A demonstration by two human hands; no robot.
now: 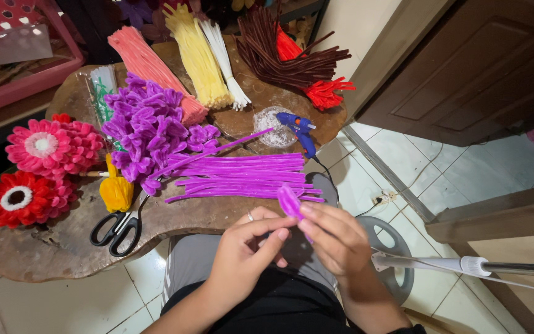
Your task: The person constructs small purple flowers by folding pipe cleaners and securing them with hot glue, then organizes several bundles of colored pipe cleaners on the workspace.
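- Both hands meet low in the middle of the view, just off the near edge of the wooden table (44,247).
- The right hand (335,238) pinches a folded purple pipe-cleaner loop (289,201) between thumb and fingertips, clamped on it.
- The left hand (248,247) curls in beside it, fingers bent toward the same loop; whether they grip it, I cannot tell.
- Just beyond the hands, a loose row of straight purple pipe cleaners (242,176) lies across the table.
- Left of that sits a heap of finished purple petals (146,127).
- A blue glue gun (299,130) rests beside a small clear dish (271,125).
- Black-handled scissors (117,230) lie near the table's front edge, next to a yellow tuft (116,190).
- Far left, pink and red flowers (35,170) are stacked together.
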